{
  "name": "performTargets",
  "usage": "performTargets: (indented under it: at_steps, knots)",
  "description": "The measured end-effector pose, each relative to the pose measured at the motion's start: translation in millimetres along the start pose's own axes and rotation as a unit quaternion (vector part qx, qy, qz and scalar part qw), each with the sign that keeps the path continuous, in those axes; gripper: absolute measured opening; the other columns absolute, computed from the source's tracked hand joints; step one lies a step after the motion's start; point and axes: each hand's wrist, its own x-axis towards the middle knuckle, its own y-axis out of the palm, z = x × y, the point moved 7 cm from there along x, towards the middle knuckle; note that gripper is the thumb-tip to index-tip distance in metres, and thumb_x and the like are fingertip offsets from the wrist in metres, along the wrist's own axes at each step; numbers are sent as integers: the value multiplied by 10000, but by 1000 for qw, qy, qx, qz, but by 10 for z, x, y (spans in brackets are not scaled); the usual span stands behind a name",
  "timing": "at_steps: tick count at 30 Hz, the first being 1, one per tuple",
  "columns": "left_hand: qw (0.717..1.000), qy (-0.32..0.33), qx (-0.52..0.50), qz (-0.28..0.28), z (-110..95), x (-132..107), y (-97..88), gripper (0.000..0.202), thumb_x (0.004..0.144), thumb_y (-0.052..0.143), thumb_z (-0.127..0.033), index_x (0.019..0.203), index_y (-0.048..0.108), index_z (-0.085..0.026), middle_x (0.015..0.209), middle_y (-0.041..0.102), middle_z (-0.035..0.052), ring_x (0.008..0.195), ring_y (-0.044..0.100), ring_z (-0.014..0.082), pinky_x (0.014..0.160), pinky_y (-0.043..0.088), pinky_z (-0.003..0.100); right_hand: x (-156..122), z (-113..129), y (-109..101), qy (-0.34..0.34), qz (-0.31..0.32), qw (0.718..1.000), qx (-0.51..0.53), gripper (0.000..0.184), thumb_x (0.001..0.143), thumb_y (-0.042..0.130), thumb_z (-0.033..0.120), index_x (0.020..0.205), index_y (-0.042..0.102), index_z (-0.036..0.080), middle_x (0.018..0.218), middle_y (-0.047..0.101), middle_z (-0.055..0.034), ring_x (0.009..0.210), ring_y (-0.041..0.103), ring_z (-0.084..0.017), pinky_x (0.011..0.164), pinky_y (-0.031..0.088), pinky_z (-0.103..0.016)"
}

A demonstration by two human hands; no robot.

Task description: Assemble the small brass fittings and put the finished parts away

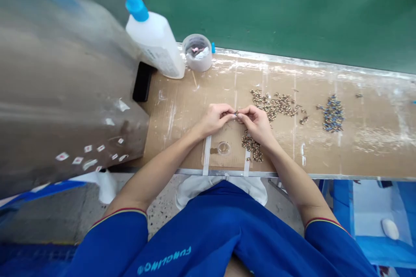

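Note:
My left hand (214, 119) and my right hand (256, 124) meet above a cardboard-covered bench (367, 138), their fingertips pinching a tiny metal part (235, 113) between them. Its exact shape is too small to tell. Just beyond my right hand lies a scattered pile of small gold-coloured metal parts (273, 104). A second gold-coloured pile (252, 147) sits under my right wrist. Further right is a heap of small blue and silver parts (333, 113). Below my hands, a small clear round piece (223, 148) rests on a cardboard patch held by white tape strips (206, 156).
A white glue bottle with a blue nozzle (152, 34) and a clear tub with foil inside (196, 53) stand at the bench's back edge. A black block (143, 81) and a large grey sheet with small stickers (65, 95) are on the left. A green wall (276, 4) rises behind. A blue bin (377, 225) sits below right.

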Motion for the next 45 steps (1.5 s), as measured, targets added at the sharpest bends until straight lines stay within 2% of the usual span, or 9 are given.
performTargets:
  at_steps: [3, 10, 13, 17, 23, 31, 36, 40, 45]
  knots:
    - [1000, -11, -9, 0, -10, 7, -33, 238, 899, 620, -341, 920, 758, -148, 895, 778, 81, 757, 668, 167, 701, 497, 267, 14, 29, -12, -5, -12, 1000, 18, 224, 874, 749, 415, 855, 682, 202, 789, 719, -26, 737, 671, -165, 744, 559, -322]
    - [999, 0, 47, -14, -34, 84, -103, 282, 858, 583, -408, 758, 739, -195, 709, 734, 27, 630, 613, 158, 627, 458, 261, 111, 87, 33, -12, 23, 999, -26, 81, 916, 698, 219, 856, 681, 166, 875, 731, -29, 830, 667, -153, 808, 517, -285]
    - [998, 5, 64, -2, -25, 100, -84, 278, 837, 575, -409, 725, 729, -206, 693, 727, 21, 623, 609, 160, 620, 456, 259, 127, 117, 61, -20, 44, 998, -49, 88, 920, 677, 156, 834, 662, 162, 887, 727, -28, 862, 661, -152, 817, 498, -273]
    - [997, 4, 79, -5, -8, 106, -80, 269, 841, 559, -400, 721, 721, -220, 653, 698, 9, 595, 590, 163, 580, 437, 258, 129, 160, 75, -27, 41, 997, -67, 135, 931, 668, 124, 807, 643, 170, 858, 714, -7, 856, 647, -141, 802, 471, -249]
    - [997, 19, 81, 4, -99, 143, -107, 294, 832, 549, -407, 651, 687, -220, 543, 614, -16, 491, 520, 144, 510, 397, 265, 154, 164, 77, -12, 47, 996, -72, 149, 902, 702, 68, 811, 658, 178, 833, 718, 12, 842, 656, -129, 784, 468, -229]
    - [998, 12, 65, 11, -107, 154, -111, 277, 856, 584, -489, 729, 701, -272, 619, 657, -61, 550, 570, 163, 550, 449, 285, 174, 153, -11, 7, 43, 998, -39, 84, 909, 700, 126, 873, 677, 197, 929, 745, -21, 885, 671, -141, 825, 510, -254]
    - [998, 6, 62, 26, -136, 99, -51, 263, 850, 574, -409, 717, 693, -216, 699, 698, 13, 627, 587, 164, 640, 475, 273, 89, 216, -11, -19, 48, 998, -45, 99, 906, 652, 145, 818, 657, 190, 847, 718, -7, 822, 641, -150, 818, 497, -282]
    - [999, -2, 29, 37, -31, 71, 0, 259, 849, 574, -359, 680, 664, -184, 685, 675, 25, 641, 558, 148, 680, 460, 265, 85, 131, 28, -33, 62, 995, -68, 103, 880, 652, 197, 778, 638, 192, 768, 685, 2, 751, 602, -151, 755, 474, -279]
    - [999, -7, -5, 32, 39, 28, 32, 199, 839, 577, -256, 675, 646, -168, 659, 638, 9, 645, 535, 133, 667, 420, 254, 61, 85, 57, -37, 68, 996, -43, 246, 880, 696, 408, 768, 610, 206, 736, 666, -9, 695, 575, -150, 676, 457, -278]
